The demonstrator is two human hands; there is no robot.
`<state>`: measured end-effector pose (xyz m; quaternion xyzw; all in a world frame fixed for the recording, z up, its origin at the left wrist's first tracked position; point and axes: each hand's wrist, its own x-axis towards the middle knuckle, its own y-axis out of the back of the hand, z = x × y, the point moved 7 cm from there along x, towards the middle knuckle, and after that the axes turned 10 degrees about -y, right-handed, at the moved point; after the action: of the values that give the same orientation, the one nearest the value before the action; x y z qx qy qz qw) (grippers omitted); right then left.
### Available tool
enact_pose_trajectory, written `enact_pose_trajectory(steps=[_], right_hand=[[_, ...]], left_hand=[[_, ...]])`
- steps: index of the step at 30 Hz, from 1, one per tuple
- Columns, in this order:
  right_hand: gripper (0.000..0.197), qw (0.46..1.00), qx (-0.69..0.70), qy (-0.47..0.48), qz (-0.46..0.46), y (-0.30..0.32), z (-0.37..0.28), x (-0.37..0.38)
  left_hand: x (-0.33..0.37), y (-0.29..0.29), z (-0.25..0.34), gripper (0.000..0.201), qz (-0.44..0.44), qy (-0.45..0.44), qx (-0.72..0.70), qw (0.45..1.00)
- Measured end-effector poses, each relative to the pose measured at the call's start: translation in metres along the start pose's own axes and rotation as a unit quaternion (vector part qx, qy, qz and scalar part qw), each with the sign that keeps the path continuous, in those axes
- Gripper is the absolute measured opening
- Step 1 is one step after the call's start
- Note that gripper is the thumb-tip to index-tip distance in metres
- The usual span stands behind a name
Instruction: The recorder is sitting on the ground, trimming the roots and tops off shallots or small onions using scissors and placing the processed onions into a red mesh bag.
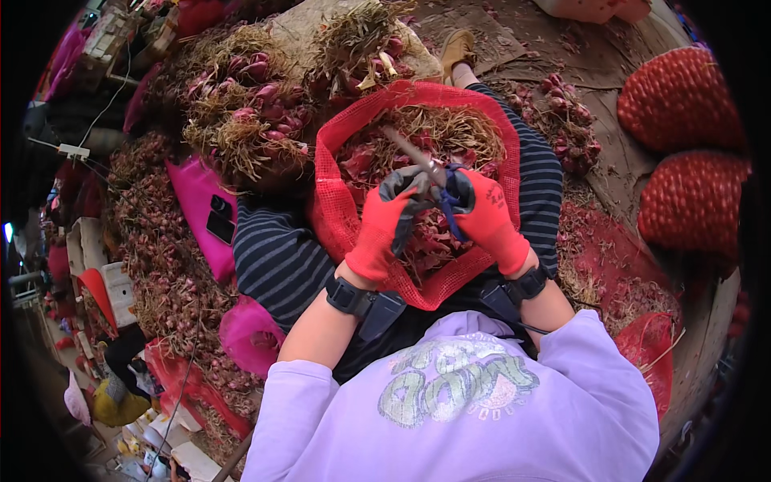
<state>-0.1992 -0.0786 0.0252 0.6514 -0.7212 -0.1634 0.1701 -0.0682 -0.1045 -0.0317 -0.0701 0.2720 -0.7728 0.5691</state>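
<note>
Both my hands wear red gloves with dark grey palms. They are close together over an open red mesh bag (336, 181) between my legs. My right hand (487, 210) is closed around the blue handles of what look like scissors (418, 153); the blurred blades point up and left. My left hand (391, 217) is beside them with its fingers curled in. Anything inside those fingers is too small or hidden to name. Dry roots and stalks (450, 128) and reddish-purple skins (426, 245) lie in the bag below.
Bunches of shallots (265, 108) with dry stalks are heaped beyond my left knee. More shallots (165, 241) cover the floor at left, near a pink bag (193, 205) with a phone (220, 226). Two full red mesh sacks (683, 100) stand at right. A person (120, 394) is at the lower left.
</note>
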Motion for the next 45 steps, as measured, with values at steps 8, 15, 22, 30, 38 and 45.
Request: enact_pose_trajectory(steps=[8,15,22,30,38,45], right_hand=[[0.016,0.967,0.221,-0.124,-0.024,-0.009,0.035,-0.002],[0.022,0.674,0.638,-0.293,-0.229,-0.034,0.043,-0.018],[0.023,0.832,0.489,-0.232,-0.121,0.003,0.041,-0.011],[0.026,0.916,0.337,-0.206,-0.070,0.003,0.023,-0.011],[0.025,0.996,-0.055,0.068,0.033,0.005,-0.003,-0.005],[0.022,0.976,-0.183,0.100,0.064,-0.001,-0.020,-0.008]], left_hand=[[0.002,-0.004,0.022,0.033,-0.062,-0.069,0.144,0.985],[-0.008,-0.026,0.036,0.031,-0.155,0.064,0.069,0.983],[0.001,-0.007,0.042,0.028,-0.109,-0.035,0.166,0.979],[-0.003,-0.020,0.032,0.032,-0.073,0.006,0.011,0.997],[-0.004,-0.012,0.016,0.031,-0.069,-0.013,-0.051,0.996],[-0.005,0.006,0.009,0.032,-0.040,-0.011,0.121,0.992]])
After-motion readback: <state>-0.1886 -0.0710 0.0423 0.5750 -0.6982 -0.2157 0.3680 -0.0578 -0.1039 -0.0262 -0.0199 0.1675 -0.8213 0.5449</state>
